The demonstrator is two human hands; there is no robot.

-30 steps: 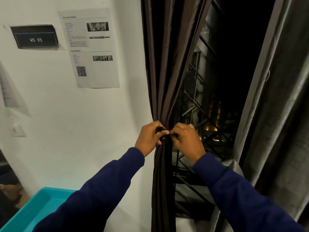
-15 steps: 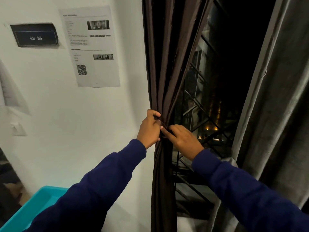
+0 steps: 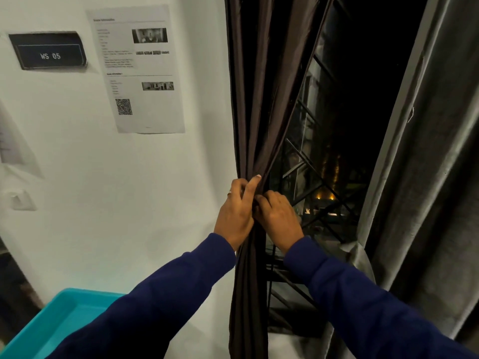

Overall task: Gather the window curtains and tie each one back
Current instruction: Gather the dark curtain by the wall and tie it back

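- Curtain (image 3: 255, 112), dark brown, hangs bunched at the window's left edge beside the white wall (image 3: 116, 203).
- My left hand (image 3: 234, 215) grips its gathered folds, forefinger raised.
- My right hand (image 3: 278, 216) pinches the same bunch, touching the left.
- Grey curtain (image 3: 427, 177) hangs loose on the right.

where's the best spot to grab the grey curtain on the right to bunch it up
Take the grey curtain by its pale inner edge, coming from the window side. That edge hangs free and loose beside the window grille, so the fabric could probably be swept outward into folds. Both hands are busy on the dark curtain.
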